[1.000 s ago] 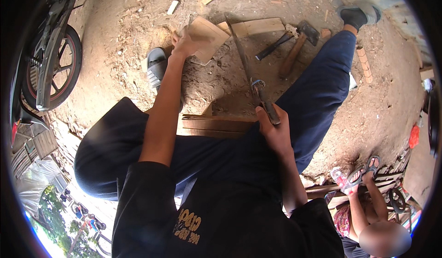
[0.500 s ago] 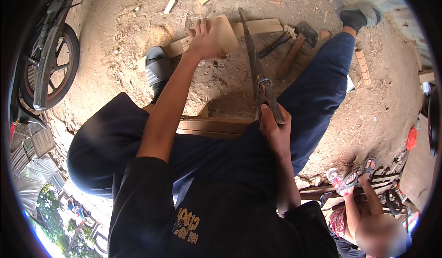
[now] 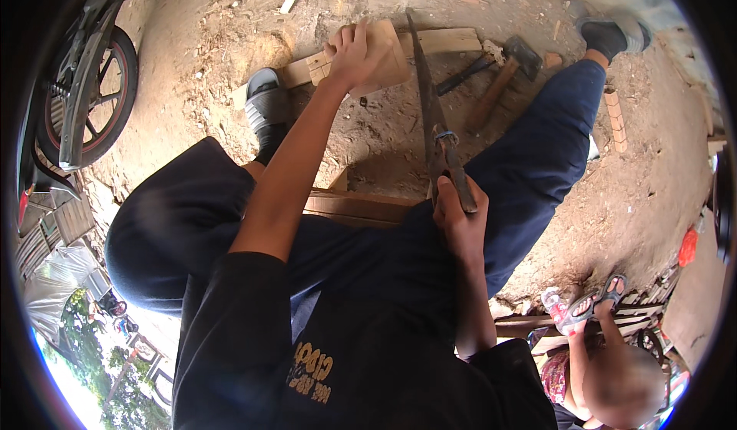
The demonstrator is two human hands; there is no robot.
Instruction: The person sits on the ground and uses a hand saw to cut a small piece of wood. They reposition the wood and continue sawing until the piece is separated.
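While the right hand point(image 3: 461, 216) has its grip closed around a saw point(image 3: 430, 100) that points away from the body, the left hand point(image 3: 354, 55) covers part of a flat board point(image 3: 393, 65); whether that grip is closed, I cannot tell. Left of the saw, the board partly hides a longer plank point(image 3: 445, 41) on the ground point(image 3: 361, 138).

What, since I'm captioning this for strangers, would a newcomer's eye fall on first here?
Probably the long saw, its handle gripped in the right hand near the centre and its dark blade pointing up and away. Just left of the blade, the left hand lies over a flat pale board. At the far left edge, the motorcycle with its big spoked wheel also draws the eye.
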